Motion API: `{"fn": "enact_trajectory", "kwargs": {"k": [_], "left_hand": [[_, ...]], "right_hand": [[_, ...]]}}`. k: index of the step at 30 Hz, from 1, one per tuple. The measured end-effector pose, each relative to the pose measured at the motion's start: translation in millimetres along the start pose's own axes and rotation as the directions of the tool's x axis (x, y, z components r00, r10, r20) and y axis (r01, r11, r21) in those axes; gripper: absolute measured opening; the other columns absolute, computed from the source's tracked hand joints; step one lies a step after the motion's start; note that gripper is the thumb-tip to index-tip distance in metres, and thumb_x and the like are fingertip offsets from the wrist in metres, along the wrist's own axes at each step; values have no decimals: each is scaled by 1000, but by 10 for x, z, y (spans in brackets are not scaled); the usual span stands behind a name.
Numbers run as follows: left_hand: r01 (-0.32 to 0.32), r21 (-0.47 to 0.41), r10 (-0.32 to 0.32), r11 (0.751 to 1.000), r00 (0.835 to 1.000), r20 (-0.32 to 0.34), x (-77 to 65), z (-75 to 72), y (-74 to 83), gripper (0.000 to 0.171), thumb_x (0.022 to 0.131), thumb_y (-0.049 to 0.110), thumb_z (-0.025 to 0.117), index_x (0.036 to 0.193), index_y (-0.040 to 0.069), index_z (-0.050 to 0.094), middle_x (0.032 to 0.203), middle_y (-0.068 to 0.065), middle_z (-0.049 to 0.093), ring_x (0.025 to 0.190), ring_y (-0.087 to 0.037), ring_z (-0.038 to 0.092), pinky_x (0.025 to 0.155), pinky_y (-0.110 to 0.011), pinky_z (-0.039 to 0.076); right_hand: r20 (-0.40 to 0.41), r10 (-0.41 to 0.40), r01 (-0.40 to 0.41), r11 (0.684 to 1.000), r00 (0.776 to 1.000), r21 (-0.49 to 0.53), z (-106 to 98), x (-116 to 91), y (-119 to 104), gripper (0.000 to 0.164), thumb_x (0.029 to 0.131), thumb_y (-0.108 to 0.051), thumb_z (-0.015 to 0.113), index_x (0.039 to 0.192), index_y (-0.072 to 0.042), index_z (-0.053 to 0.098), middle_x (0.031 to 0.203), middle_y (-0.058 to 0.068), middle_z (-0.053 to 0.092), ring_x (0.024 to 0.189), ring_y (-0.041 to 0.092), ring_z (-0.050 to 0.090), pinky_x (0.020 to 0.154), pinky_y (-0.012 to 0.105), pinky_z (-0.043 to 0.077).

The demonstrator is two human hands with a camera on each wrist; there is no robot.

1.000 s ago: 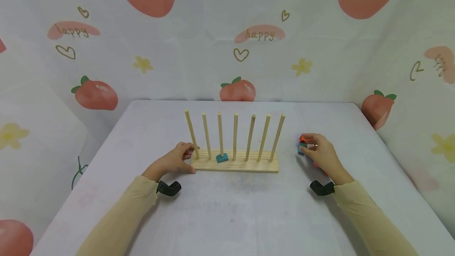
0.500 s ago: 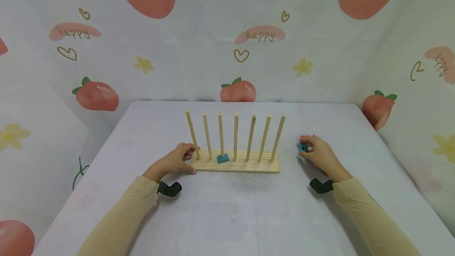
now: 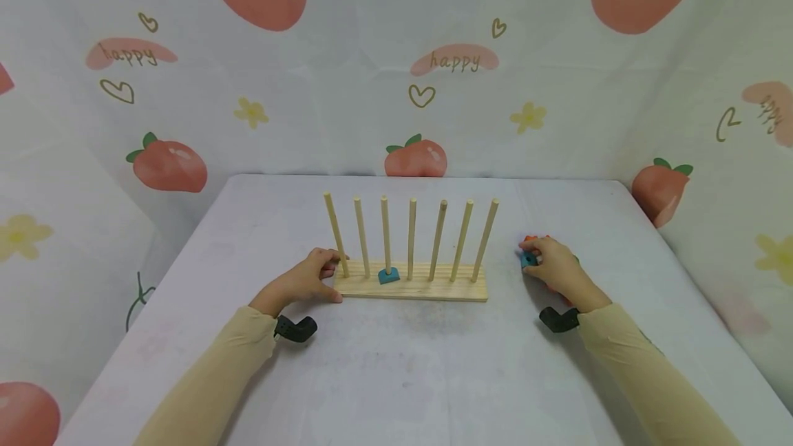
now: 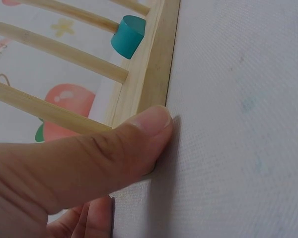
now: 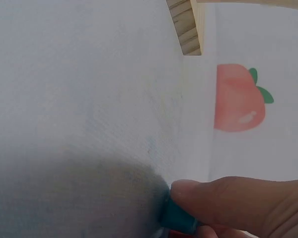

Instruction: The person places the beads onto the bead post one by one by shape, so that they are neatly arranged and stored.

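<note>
My left hand [image 3: 301,279] grips the left end of a wooden peg rack [image 3: 442,290], thumb at its front edge in the left wrist view. Several upright wooden pegs [image 3: 411,236] stand in a row on it. A teal block [image 3: 389,276], half-round in the left wrist view, sits at the foot of the third peg from the left. Right of the rack, my right hand [image 3: 562,272] pinches another teal block [image 3: 529,259] with a hole in it. In the right wrist view the thumb presses on this teal block [image 5: 178,217], whose lower part is cut off.
Orange pieces [image 3: 531,238] lie just beyond my right fingers, partly hidden. A bit of red [image 5: 180,234] shows below the teal block in the right wrist view. The white table [image 3: 396,377] meets a printed cloth backdrop [image 3: 347,115] at the back.
The teal block in my right hand has turned so its hole shows, and the right fingers have shifted slightly. My left hand keeps its hold on the rack.
</note>
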State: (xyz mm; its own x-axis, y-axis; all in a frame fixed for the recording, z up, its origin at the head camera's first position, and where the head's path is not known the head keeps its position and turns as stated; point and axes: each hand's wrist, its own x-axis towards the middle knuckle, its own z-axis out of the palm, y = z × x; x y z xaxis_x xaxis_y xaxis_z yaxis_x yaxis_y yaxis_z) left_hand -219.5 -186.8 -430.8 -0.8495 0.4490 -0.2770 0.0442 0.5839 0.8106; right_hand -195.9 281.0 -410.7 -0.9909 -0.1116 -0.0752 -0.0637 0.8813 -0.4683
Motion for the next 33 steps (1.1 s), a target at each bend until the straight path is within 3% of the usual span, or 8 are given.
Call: {"fn": "enact_trajectory", "kwargs": {"k": [15, 23, 33], "left_hand": [[10, 11, -10, 1000, 1000, -3, 8, 1, 23, 81, 71, 4, 85, 138, -4, 41, 134, -23, 31, 131, -38, 37, 114, -47, 35], [15, 0, -15, 1000, 1000, 3, -4, -1, 32, 82, 71, 5, 85, 139, -5, 40, 134, -23, 30, 132, -39, 35, 114, -47, 34], [9, 25, -9, 1000, 1000, -6, 3, 6, 32, 80, 70, 5, 86, 137, -2, 43, 129, -21, 33, 128, -37, 38, 113, -47, 35]], "right_hand": [[-91, -61, 67, 996, 994, 57, -22, -82, -11, 41, 83, -10, 75, 118, 5, 63, 109, 25, 56, 92, 35, 60, 82, 49, 53], [-148, -73, 96, 984, 986, 154, -35, -136, -68, 37, 85, -4, 71, 119, 9, 61, 112, 24, 53, 105, 42, 60, 92, 49, 53], [-174, -75, 116, 965, 982, 235, -35, -145, -83, 32, 85, -4, 72, 114, 8, 64, 112, 22, 54, 104, 38, 63, 90, 40, 54]]}}
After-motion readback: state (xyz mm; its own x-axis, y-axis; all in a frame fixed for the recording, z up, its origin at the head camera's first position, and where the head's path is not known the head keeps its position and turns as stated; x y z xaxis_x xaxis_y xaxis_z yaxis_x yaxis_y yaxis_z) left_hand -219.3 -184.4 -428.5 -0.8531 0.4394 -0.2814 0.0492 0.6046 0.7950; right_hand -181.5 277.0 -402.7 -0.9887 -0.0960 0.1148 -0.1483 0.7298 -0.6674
